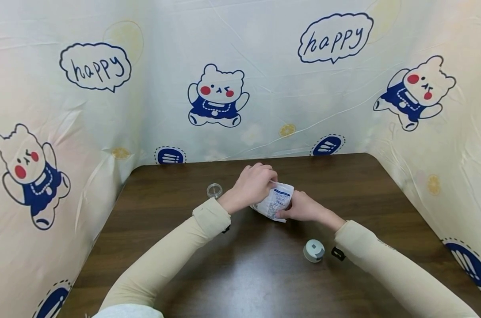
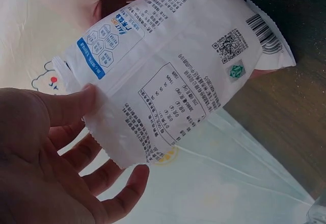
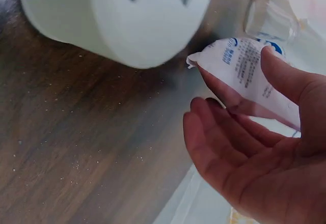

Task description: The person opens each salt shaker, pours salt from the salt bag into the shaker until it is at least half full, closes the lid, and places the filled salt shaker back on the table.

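Note:
Both hands hold a white printed bag of salt point(image 1: 278, 201) above the far middle of the table. My left hand point(image 1: 254, 183) pinches the crimped end of the bag between thumb and fingers, as the left wrist view shows. My right hand point(image 1: 304, 206) grips the other part, its thumb on the printed face and its fingers behind. In the left wrist view the bag's back point(image 2: 168, 81) faces the camera, with a text table, a square code and a barcode. The bag's contents are hidden.
A small clear jar point(image 1: 214, 190) stands left of the bag. Nearer, by the right forearm, sits a pale green-white lid point(image 1: 314, 250). Fine white grains are scattered on the dark wooden table point(image 3: 76, 158). A printed curtain point(image 1: 264, 88) encloses the back and sides.

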Motion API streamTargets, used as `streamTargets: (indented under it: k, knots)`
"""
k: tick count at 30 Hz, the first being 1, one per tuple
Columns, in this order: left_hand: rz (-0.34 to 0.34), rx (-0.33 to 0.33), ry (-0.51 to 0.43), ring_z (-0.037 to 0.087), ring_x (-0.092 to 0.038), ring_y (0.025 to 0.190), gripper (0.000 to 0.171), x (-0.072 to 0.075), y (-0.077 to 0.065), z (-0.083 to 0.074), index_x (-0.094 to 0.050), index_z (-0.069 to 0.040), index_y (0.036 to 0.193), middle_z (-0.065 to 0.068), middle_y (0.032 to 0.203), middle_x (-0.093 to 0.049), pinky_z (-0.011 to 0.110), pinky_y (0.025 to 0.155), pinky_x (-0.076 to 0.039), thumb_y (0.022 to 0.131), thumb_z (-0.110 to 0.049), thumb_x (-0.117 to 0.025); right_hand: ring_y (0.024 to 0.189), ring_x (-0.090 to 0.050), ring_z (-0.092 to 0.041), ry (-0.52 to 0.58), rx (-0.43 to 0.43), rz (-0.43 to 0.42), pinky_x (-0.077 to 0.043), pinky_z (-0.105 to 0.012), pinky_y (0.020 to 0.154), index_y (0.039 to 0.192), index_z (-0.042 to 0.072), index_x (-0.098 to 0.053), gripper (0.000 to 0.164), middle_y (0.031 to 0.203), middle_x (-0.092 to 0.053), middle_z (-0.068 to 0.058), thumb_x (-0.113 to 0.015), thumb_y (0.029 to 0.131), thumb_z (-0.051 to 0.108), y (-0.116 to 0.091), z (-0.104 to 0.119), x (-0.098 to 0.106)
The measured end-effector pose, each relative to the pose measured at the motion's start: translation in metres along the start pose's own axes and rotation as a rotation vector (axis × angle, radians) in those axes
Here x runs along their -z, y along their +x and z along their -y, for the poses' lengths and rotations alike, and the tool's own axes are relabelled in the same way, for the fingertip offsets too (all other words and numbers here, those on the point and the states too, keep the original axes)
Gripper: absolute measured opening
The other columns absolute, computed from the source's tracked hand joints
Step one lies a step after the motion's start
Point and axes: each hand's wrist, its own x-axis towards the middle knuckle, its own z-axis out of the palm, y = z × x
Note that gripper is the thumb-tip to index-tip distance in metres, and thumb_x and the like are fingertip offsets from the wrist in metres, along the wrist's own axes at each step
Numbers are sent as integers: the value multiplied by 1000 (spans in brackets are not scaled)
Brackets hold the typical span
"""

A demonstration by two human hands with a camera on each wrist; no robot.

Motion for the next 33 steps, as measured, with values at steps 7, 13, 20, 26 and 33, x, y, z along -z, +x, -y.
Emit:
streamTargets:
  k: [7,13,20,26,33]
  knots:
    - [44,11,-53,22,-65,102,12,1,0,2,-78,-18,109,-2,105,-72,42,83,-51,104,-26,-70,109,-68,-27,-27,-33,-41,-55,-49,96,142,3,-56,69,127,-70,-14,-90,87,24,1,3,-6]
    - [55,16,-39,22,-64,104,16,2,-1,8,-78,-18,115,-2,110,-71,43,86,-51,104,-27,-70,107,-67,-26,-18,-57,-64,-54,-48,96,141,2,-56,71,125,-70,-14,-92,85,26,2,3,-7]
    - [44,7,-86,20,-64,101,11,-3,1,14,-79,-17,108,-2,105,-72,40,82,-52,103,-23,-72,102,-69,-26,19,-76,-76,-57,-47,92,137,0,-57,61,121,-71,-14,-87,90,25,2,5,-8]
    - [42,19,-94,19,-63,98,8,-2,2,15,-80,-18,103,-4,100,-72,37,81,-51,101,-23,-74,102,-69,-25,29,-63,-66,-57,-47,92,136,0,-59,61,121,-71,-13,-88,90,25,2,6,-8]
    - [17,17,-117,18,-64,96,7,1,-1,13,-81,-16,101,-3,98,-75,36,81,-51,100,-20,-75,103,-69,-25,43,-41,-53,-56,-47,93,137,1,-58,60,122,-71,-13,-87,90,24,1,3,-9]
